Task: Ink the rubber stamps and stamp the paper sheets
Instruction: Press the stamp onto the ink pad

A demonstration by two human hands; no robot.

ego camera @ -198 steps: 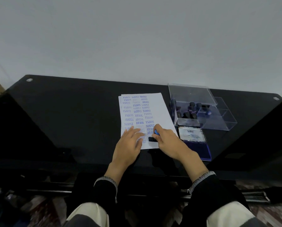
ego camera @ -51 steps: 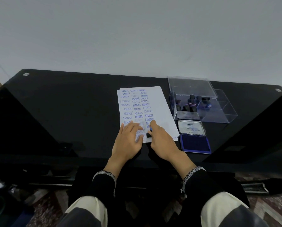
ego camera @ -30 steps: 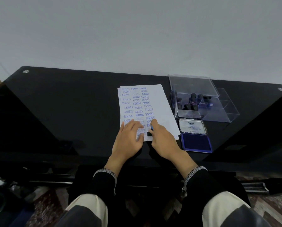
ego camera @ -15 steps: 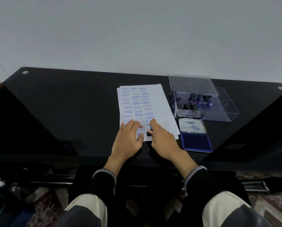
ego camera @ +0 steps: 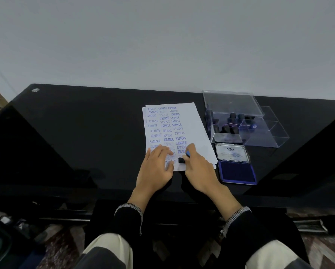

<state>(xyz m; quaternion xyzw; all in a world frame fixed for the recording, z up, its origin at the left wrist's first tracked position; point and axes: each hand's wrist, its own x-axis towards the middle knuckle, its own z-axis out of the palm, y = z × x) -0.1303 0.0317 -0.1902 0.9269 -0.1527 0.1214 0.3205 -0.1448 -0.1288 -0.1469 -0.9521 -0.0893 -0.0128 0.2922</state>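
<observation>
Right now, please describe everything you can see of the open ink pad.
The ink pad is a flat rectangular case lying open on the black glass table, just right of the paper sheets and in front of the clear plastic stamp box. Its near half shows a dark blue inked surface in a blue frame. Its lid lies folded back, pale with a printed label reading "Artline". It looks like metal or plastic. Neither hand touches it.
</observation>
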